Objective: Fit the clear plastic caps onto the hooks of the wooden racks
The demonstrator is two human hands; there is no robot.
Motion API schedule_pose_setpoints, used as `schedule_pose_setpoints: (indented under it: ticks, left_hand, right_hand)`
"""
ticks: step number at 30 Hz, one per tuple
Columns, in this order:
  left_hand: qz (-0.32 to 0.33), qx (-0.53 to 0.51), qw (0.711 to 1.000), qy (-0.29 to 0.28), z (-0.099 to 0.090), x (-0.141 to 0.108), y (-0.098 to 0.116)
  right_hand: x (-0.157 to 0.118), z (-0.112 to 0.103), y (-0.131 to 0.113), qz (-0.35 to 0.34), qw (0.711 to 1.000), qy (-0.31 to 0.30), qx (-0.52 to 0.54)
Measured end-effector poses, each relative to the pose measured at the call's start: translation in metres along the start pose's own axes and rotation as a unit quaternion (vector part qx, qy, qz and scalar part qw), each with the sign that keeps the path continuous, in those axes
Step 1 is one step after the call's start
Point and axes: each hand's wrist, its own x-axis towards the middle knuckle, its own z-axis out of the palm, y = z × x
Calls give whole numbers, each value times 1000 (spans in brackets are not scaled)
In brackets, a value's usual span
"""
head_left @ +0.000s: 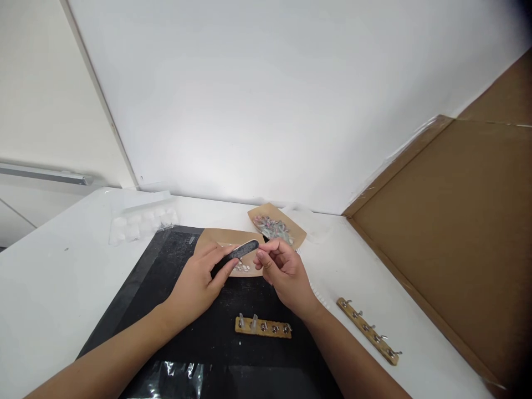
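My left hand [208, 274] grips a dark nail file [241, 253] that slants up to the right, its pale edge showing. At the file's tip, my right hand [286, 271] has thumb and forefinger pinched together. Whatever they hold is too small or hidden to make out. Beneath the hands lies brown kraft paper [210, 238] with small white nail tips [242, 267] on it. Closer to me, a wooden strip [270, 327] with metal clips rests on the black mat [195, 332]. Two clear nail tips [254, 321] stand upright at its left end.
A second wooden clip strip [368, 331] lies on the white table at right. Behind my right hand is a kraft pouch [274, 224] of colourful small pieces. A clear plastic box [141, 221] sits at back left. A cardboard panel [449, 221] borders the right side.
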Motion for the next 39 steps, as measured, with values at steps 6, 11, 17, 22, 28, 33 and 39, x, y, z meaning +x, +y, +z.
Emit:
schedule_pose_setpoints:
  ticks: [6,11,17,22,28,33,39]
  left_hand:
    - [-25,-1,999,25,-2,0,-2]
    - [-57,-48,997,19,2,-2,-5]
    - [-26,-78,997,-5,9,-6,-2]
    - [6,-84,996,6,14,-8,0]
    - [70,-82,994,25,17,-10,-2]
    - [140,-6,988,63,18,-11,-2]
    - [164,70,980,82,20,-14,-6]
  right_hand:
    - [0,-2,-4,-4,1000,6,-12]
    - [-1,-3,-2,-61,995,17,-81]
    - [-2,-4,3,-208,930,50,-300]
    - [-2,-2,6,-288,874,39,-389]
    - [-3,0,9,-269,865,49,-421]
    - [-5,10,7,-217,888,56,-402]
    - [-8,19,5,-192,901,42,-388]
